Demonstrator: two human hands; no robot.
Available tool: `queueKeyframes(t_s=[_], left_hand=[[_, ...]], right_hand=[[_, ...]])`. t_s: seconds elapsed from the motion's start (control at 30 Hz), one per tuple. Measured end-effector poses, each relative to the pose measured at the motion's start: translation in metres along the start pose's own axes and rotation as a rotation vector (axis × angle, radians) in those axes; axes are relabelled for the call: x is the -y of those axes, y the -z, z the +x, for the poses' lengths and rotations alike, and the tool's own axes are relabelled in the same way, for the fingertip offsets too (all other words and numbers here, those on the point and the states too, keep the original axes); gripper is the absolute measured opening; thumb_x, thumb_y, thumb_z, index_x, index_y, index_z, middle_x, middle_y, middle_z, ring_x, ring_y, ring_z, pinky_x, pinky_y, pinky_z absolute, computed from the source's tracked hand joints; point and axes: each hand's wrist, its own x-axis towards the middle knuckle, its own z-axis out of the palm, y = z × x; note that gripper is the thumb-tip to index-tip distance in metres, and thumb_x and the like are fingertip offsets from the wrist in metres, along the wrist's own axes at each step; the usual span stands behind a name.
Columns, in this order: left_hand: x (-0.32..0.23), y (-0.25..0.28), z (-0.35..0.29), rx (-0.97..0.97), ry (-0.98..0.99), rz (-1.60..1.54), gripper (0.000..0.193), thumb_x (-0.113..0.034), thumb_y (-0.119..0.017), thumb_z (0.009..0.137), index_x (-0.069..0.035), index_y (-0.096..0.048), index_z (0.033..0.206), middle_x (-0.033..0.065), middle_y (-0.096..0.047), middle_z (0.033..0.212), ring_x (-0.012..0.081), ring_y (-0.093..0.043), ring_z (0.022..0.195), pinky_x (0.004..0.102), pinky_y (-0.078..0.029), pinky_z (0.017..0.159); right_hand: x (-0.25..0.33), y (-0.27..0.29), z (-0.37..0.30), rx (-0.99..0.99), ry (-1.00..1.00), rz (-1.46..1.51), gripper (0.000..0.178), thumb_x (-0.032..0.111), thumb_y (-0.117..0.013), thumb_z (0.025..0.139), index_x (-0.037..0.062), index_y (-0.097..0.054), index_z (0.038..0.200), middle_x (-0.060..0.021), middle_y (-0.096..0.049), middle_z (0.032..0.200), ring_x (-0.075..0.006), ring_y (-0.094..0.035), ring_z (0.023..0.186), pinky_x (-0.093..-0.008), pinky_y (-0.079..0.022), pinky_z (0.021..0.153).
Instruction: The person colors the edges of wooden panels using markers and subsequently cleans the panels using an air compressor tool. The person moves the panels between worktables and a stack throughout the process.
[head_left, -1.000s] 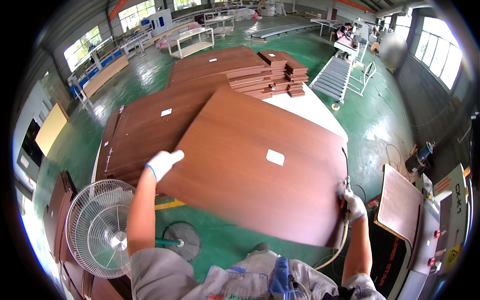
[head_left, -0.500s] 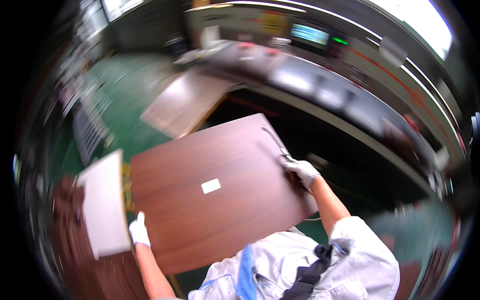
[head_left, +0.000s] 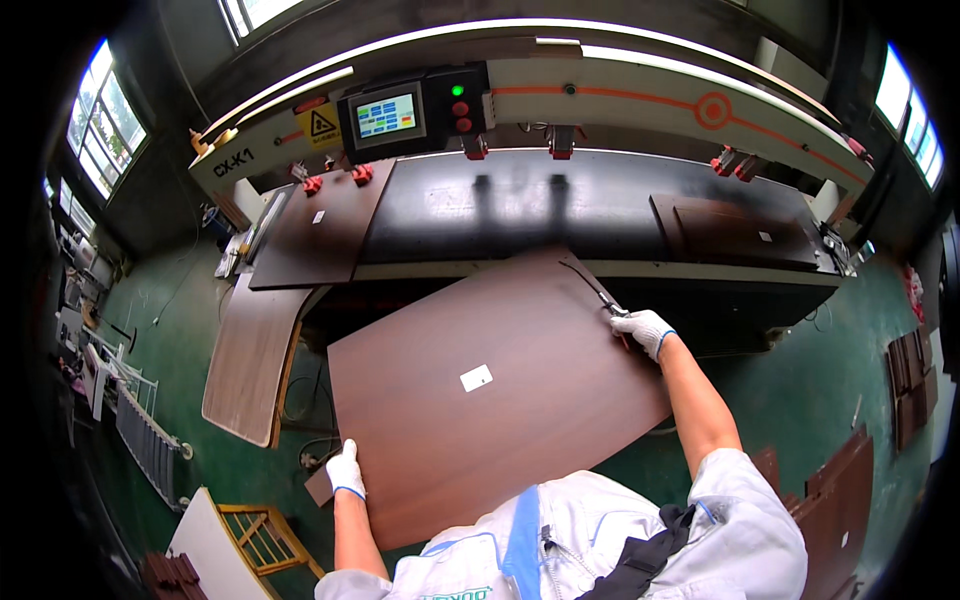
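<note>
A large dark-brown wood-grain panel [head_left: 440, 440] with a small white label lies tilted in front of my body. My left hand [head_left: 346, 470], in a white glove, is closed on the panel's left edge, its thumb on the top face. At the panel's right side, my gloved right hand [head_left: 645, 331] grips an air blow gun [head_left: 605, 299] whose thin curved nozzle reaches over the panel's far corner. Whether the right fingers also clasp the panel edge is hidden.
Ahead stands a long machine with a black bed [head_left: 440, 215], a control screen [head_left: 385, 115] and red clamps. Brown panels lie on the bed's left [head_left: 320, 230] and right [head_left: 745, 235]. A wood-topped side table [head_left: 250, 360] stands left; stacked panels [head_left: 840, 510] stand right.
My view has turned right, so the machine now lies straight ahead and has shifted left in the picture. The panel and the air blow gun have come round with my hands, still held.
</note>
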Motion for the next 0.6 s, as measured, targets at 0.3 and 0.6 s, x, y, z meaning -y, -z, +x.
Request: queueKeyframes(t_s=[0.3,0.6], left_hand=[[0.012,-0.068,0.016,0.106,0.278,-0.450,0.043,-0.032,-0.062,0.101,0.005,-0.063,0.121,0.0134,-0.068,0.117,0.0291,-0.067,0.098,0.0461,-0.056,0.087],[-0.016,-0.281,-0.060,-0.037,0.549,-0.577,0.051,-0.041,-0.058,0.102,0.005,-0.057,0.124,0.0151,-0.065,0.117,0.0316,-0.068,0.098,0.0476,-0.059,0.081]], right_hand=[[0.086,-0.007,0.153,-0.071,0.192,-0.425,0.033,0.034,-0.067,0.087,0.0037,-0.066,0.075,-0.0069,-0.063,0.067,-0.0157,-0.057,0.065,-0.0350,-0.044,0.063],[-0.006,0.062,0.171,-0.201,0.226,-0.652,0.049,0.043,-0.058,0.091,-0.0055,-0.063,0.086,-0.0235,-0.063,0.079,-0.0373,-0.061,0.077,-0.0480,-0.047,0.071]])
